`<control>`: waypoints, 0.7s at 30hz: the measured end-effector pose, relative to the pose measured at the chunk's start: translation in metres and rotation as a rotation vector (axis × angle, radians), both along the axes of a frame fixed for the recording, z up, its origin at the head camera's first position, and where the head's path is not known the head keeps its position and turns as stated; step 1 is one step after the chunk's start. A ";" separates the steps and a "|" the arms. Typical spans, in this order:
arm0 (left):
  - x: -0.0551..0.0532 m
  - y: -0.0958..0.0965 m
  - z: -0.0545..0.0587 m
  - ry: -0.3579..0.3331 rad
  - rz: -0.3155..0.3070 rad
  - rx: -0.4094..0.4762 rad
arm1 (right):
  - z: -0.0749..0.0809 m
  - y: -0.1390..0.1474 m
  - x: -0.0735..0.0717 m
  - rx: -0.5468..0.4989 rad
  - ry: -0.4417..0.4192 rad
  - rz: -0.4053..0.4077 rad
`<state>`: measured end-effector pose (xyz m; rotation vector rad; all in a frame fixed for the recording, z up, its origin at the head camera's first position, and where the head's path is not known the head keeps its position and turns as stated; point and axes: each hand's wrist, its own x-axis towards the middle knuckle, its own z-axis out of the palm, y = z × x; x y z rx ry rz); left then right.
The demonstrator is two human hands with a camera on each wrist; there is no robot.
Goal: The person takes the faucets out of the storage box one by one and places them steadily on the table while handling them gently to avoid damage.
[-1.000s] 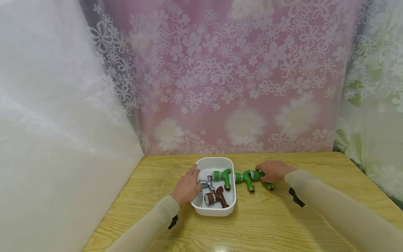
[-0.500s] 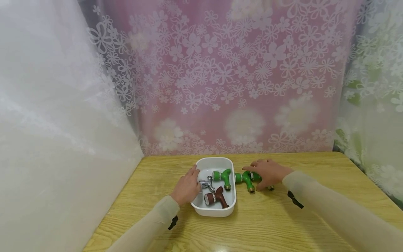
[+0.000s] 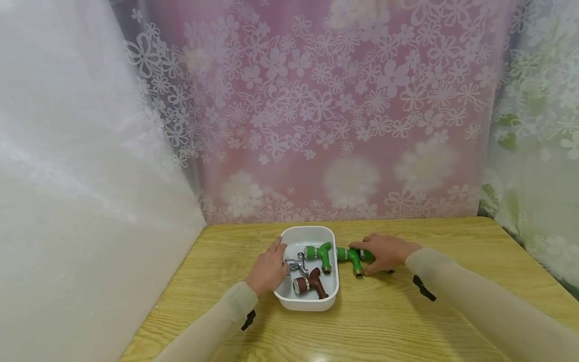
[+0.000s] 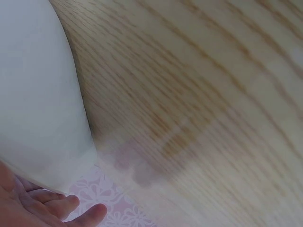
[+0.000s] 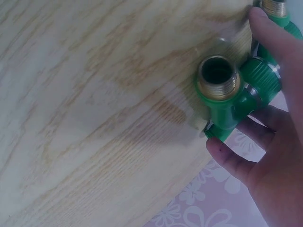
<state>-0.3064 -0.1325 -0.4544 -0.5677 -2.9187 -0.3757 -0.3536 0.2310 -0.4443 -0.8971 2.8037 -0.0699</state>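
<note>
In the head view, my left hand (image 3: pixel 268 269) grips the left rim of a white tub (image 3: pixel 307 304). Three taps lie inside: a green one (image 3: pixel 324 255), a chrome one (image 3: pixel 296 264) and a brown one (image 3: pixel 312 284). Right of the tub, my right hand (image 3: pixel 386 252) pinches another green tap (image 3: pixel 354 260), thumb by its brass outlet and fingers over its body. Beneath the palm lies a further green tap (image 5: pixel 227 101), mostly hidden from the head camera but plain in the right wrist view. The left wrist view shows left fingertips (image 4: pixel 94 215) past the tub's outer wall.
The wooden table (image 3: pixel 384 322) carries everything. A pink flowered curtain (image 3: pixel 344 125) hangs behind its far edge. White sheeting (image 3: pixel 90 176) closes off the left side, and a pale flowered curtain (image 3: pixel 538 166) stands on the right.
My right hand has moved left from the rightmost green tap to the one beside the tub, which has shifted slightly toward me. The left hand and tub have stayed put.
</note>
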 end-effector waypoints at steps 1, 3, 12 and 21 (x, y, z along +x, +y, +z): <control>0.000 0.000 0.000 0.002 0.000 -0.001 | 0.000 0.000 0.000 -0.003 -0.007 -0.004; -0.001 0.000 0.000 0.005 -0.001 -0.001 | -0.001 0.000 -0.001 -0.004 -0.013 -0.008; -0.001 0.000 -0.004 -0.015 0.016 -0.012 | 0.004 0.002 0.005 -0.067 -0.038 -0.034; 0.000 -0.001 -0.002 0.004 -0.004 -0.002 | 0.006 0.012 0.007 -0.060 0.054 -0.002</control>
